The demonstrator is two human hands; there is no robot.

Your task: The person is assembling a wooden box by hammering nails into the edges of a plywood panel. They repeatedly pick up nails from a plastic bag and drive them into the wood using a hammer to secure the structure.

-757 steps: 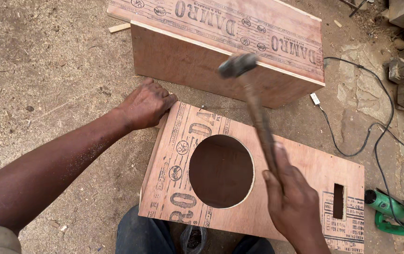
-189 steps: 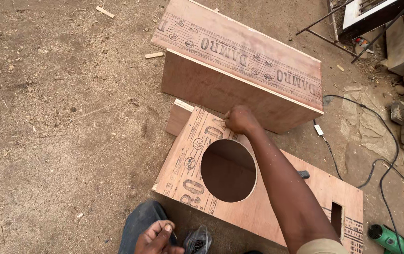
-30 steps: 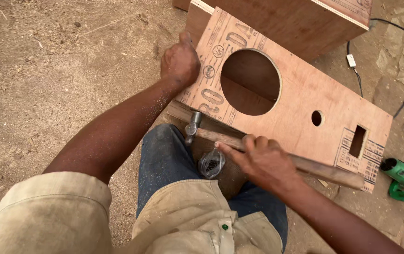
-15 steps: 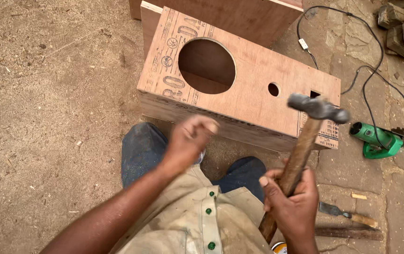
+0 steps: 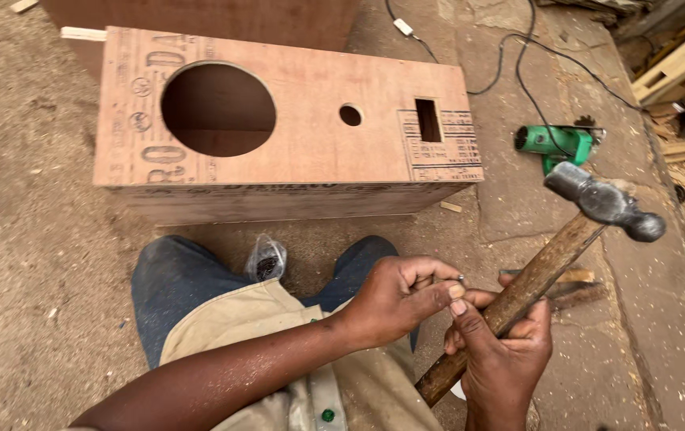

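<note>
The right hand [image 5: 502, 351] has its grip closed around a hammer [image 5: 546, 267], handle slanting up and right. The left hand [image 5: 402, 299] pinches something small beside it. The plywood box [image 5: 278, 136] lies ahead, up-left, on the ground.

Since half a second ago, your left hand [image 5: 402, 307] has dropped from mid-air to meet your right hand [image 5: 502, 351], fingertips touching. The hammer [image 5: 550, 263] has tilted further right, head lower. The plywood box [image 5: 278, 136] now sits higher in view.
</note>
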